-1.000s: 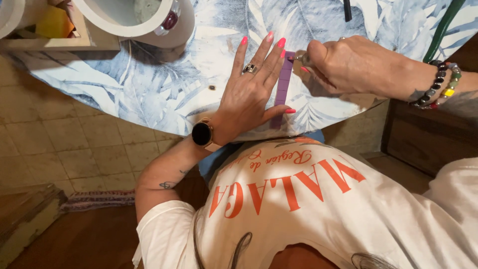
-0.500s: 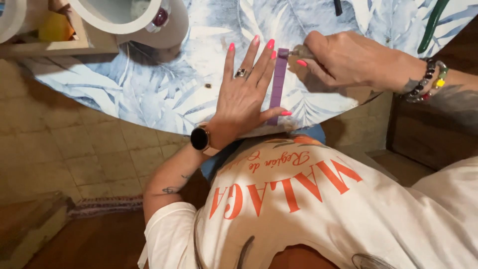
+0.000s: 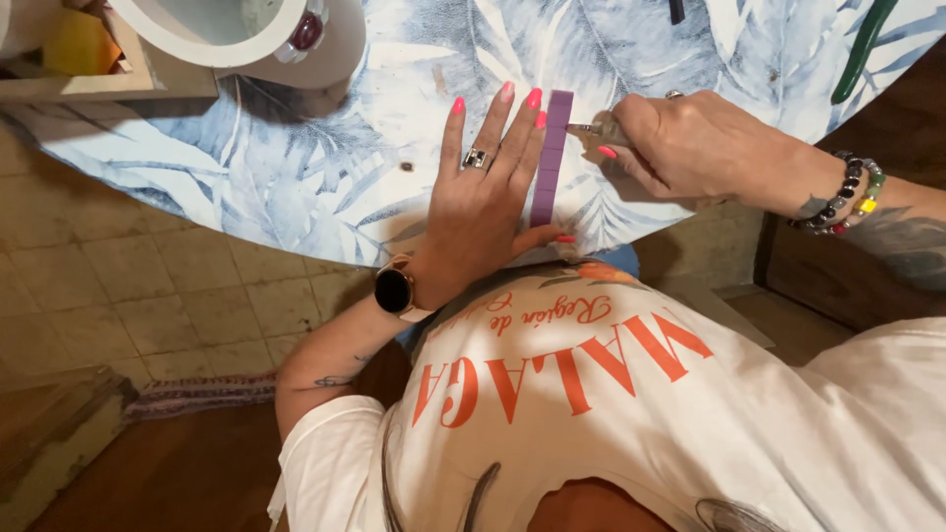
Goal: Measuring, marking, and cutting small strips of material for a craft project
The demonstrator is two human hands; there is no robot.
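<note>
A narrow purple strip lies lengthwise on the round table with a pale blue leaf pattern. My left hand rests flat beside it, fingers spread, fingertips and thumb pressed against the strip's left side and near end. It wears a ring and a dark wrist watch. My right hand is closed around a small metal tool whose tip meets the strip's upper right edge. Beaded bracelets sit on the right wrist.
A white round bowl-like object with a dark red stone stands at the table's far left, beside a wooden box. A green-handled tool lies at the far right. Below are a tiled floor and wooden boards.
The left hand and purple strip have shifted slightly and settled flatter on the table. The right hand stays at the strip's upper end with the tool.
</note>
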